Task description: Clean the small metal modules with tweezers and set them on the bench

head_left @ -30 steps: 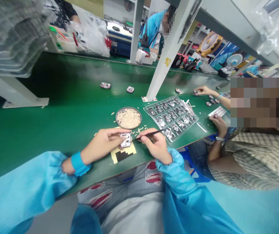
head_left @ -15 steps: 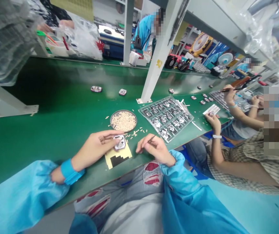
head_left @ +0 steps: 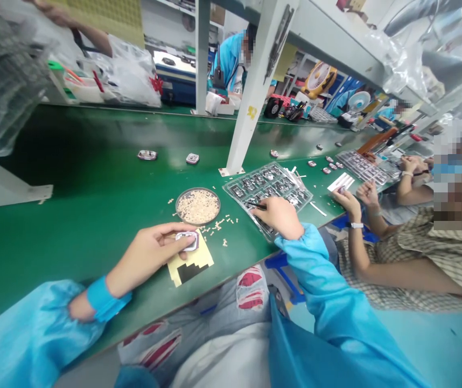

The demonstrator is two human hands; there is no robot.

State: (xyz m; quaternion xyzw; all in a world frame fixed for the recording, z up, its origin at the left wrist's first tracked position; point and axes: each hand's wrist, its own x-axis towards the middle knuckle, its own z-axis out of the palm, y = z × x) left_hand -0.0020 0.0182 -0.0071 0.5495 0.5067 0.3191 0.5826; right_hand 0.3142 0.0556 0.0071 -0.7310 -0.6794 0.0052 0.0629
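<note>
My left hand (head_left: 152, 250) is closed on a small rounded device housing (head_left: 181, 238), silver-white inside with a pinkish rim. The thumb lies across its face, hiding part of it. Just beneath is a yellow sheet (head_left: 202, 256) with black strips on it. My right hand (head_left: 278, 214) is closed around dark thin tweezers (head_left: 256, 205), whose tip points left over a clear plastic tray (head_left: 237, 178) of small black and silver parts. Whether the tip touches a part I cannot tell. Beyond my left hand sits a round dish (head_left: 177, 207) of tiny beige pieces.
Loose beige pieces (head_left: 225, 242) lie right of the dish. Two similar housings (head_left: 193, 158) stand farther back on the green bench. A slanted white post (head_left: 241, 129) rises behind the tray. At right, a co-worker's hands (head_left: 350, 205) work near a white card.
My right hand has gone right and forward with the tweezers, from the bench edge to above the parts tray. My left hand keeps the housing, now turned a little. The whole view has shifted slightly.
</note>
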